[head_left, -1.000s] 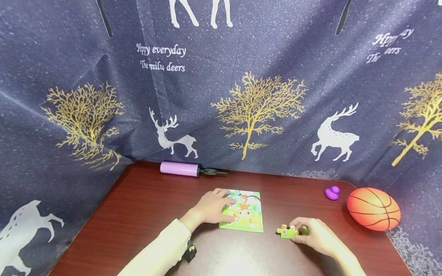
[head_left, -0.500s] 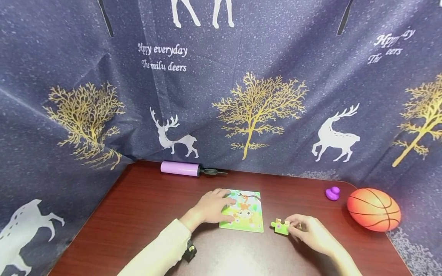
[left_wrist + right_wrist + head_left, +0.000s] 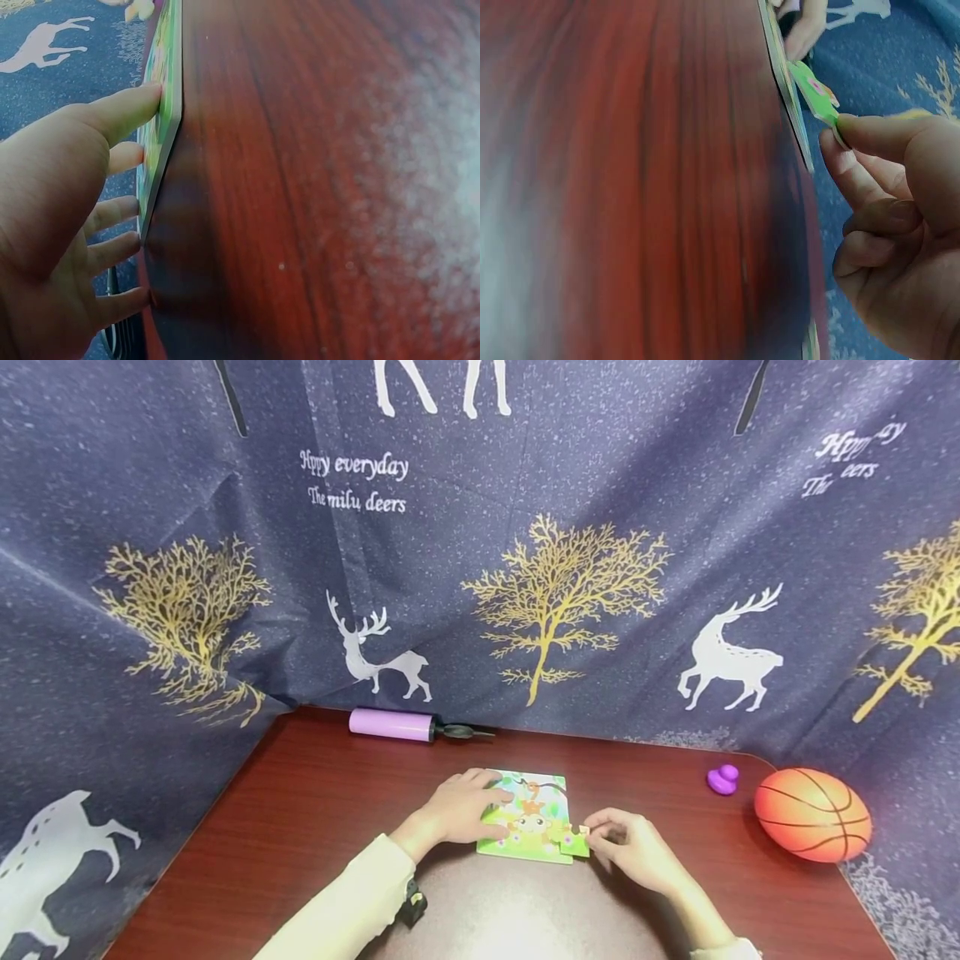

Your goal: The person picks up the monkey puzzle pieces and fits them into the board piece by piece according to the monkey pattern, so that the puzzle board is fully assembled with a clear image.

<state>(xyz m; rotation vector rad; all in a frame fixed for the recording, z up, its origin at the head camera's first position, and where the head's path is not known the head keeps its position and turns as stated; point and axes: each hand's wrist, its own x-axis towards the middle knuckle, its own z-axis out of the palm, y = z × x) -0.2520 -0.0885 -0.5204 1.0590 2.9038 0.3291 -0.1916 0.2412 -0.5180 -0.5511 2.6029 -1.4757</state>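
A square jigsaw puzzle board (image 3: 536,810) with a printed monkey lies flat on the table. My left hand (image 3: 462,808) rests at its left side, thumb and some fingertips touching the picture; in the left wrist view the fingers are spread and fairly straight along the board's edge. Between thumb and forefinger, my right hand (image 3: 633,847) pinches a green puzzle piece (image 3: 576,842) with a pink flower print. That piece overlaps the board's lower right corner in the head view. From the right wrist view, the piece (image 3: 815,91) is tilted, raised above the board, with the other fingers curled.
A purple hand pump (image 3: 392,725) lies at the table's back edge. To the right are a purple rubber duck (image 3: 723,779) and an orange basketball (image 3: 812,815). Behind the brown table (image 3: 322,810) hangs a dark blue cloth (image 3: 465,543) with deer and trees.
My right hand has carried the puzzle piece leftward and slightly farther back, from beside the board to over its lower right corner. My left hand and the board have stayed put.
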